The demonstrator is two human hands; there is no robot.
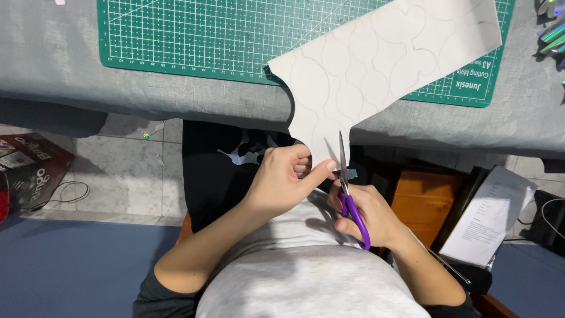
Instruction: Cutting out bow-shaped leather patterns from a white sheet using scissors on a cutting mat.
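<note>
My left hand (pixel 288 176) pinches the near end of a large white sheet of card (pixel 376 65) marked with pencilled curved outlines. The sheet reaches from my lap up over the table edge onto the green cutting mat (pixel 194 35). My right hand (pixel 368 215) grips purple-handled scissors (pixel 347 188), whose metal blades point up into the lower edge of the sheet, just right of my left thumb.
A grey cloth (pixel 65 76) covers the table. Shiny foil scraps (pixel 553 29) lie at the far right of the table. Below are a red box (pixel 29 168) on the left, a cable, a wooden box (pixel 424 206) and printed papers (pixel 491 218) on the right.
</note>
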